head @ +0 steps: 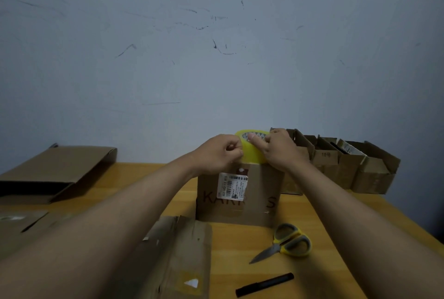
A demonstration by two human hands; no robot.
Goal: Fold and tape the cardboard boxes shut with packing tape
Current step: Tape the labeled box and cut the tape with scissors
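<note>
Worktop: our wooden table (240, 246), marked wall behind.
Hands: left hand (219, 154) pinching tape end, right hand (281, 151) gripping tape roll (252, 152) atop box (240, 195).
Tip: we should pull taut, centred.

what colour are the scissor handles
Yellow with grey inner grips, on the scissors; clearest in the head view.

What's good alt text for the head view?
Two hands hold a yellow tape roll on top of a labelled cardboard box: the left hand pinches at the roll's edge, the right hand grips it. Scissors and a black marker lie nearer on the wooden table.
</note>
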